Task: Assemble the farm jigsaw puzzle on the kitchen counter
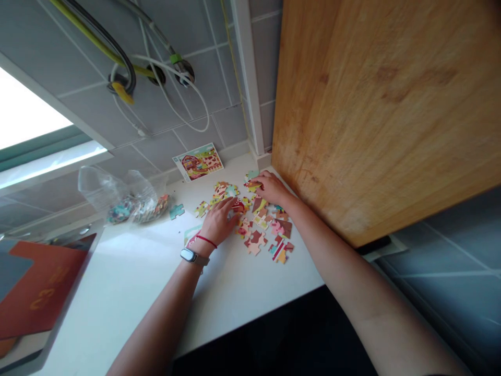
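Observation:
My left hand [218,221], with a watch and a red string on its wrist, has a dark red puzzle piece [238,206] between thumb and fingertips. Up and to the right, my right hand [272,188] pinches a yellow and brown puzzle piece [253,186] over the far part of the pile. Loose puzzle pieces [256,242] lie around and below both hands on the white table [235,292], some overlapping. A single teal puzzle piece [177,211] lies apart on the left. Part of a pale piece shows beside my left wrist.
A printed farm picture card [199,162] leans against the tiled wall. Left of it sits a clear plastic bag [136,201] with more pieces. A wooden panel [376,115] rises close to my right arm. Cables [172,78] hang on the wall; a red-brown folder [43,292] is at left.

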`<move>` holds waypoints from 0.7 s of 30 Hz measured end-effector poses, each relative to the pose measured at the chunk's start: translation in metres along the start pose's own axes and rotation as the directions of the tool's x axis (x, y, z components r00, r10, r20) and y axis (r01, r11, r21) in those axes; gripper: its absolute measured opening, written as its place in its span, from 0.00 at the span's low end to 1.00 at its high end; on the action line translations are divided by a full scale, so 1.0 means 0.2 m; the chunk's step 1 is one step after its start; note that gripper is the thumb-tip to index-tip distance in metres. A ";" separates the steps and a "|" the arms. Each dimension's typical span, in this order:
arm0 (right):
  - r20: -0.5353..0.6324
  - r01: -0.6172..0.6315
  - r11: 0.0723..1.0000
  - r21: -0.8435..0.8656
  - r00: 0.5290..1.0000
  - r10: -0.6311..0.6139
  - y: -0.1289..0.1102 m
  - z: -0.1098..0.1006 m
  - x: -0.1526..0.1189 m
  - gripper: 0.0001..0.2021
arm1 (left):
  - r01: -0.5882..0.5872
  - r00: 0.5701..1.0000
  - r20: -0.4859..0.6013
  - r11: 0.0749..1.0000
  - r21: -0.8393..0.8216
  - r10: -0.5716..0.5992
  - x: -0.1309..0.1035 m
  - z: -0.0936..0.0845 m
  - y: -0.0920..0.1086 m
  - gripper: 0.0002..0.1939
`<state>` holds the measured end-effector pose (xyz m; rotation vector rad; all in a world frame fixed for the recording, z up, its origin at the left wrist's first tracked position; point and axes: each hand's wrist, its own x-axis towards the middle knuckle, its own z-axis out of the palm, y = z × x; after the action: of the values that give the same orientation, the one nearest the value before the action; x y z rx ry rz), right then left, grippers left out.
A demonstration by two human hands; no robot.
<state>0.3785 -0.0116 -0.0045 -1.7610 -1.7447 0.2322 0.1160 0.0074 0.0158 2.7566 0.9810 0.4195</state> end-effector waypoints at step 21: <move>0.102 0.017 0.999 -0.043 0.995 -0.012 0.01 -0.02 0.00 0.34 | -0.258 0.928 0.255 0.962 -0.088 0.272 0.29 -0.16 -0.22 0.26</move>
<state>0.3812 -0.0134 -0.0027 -1.7953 -1.8466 0.2833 0.1218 0.0805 0.0466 2.8086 0.5287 0.1037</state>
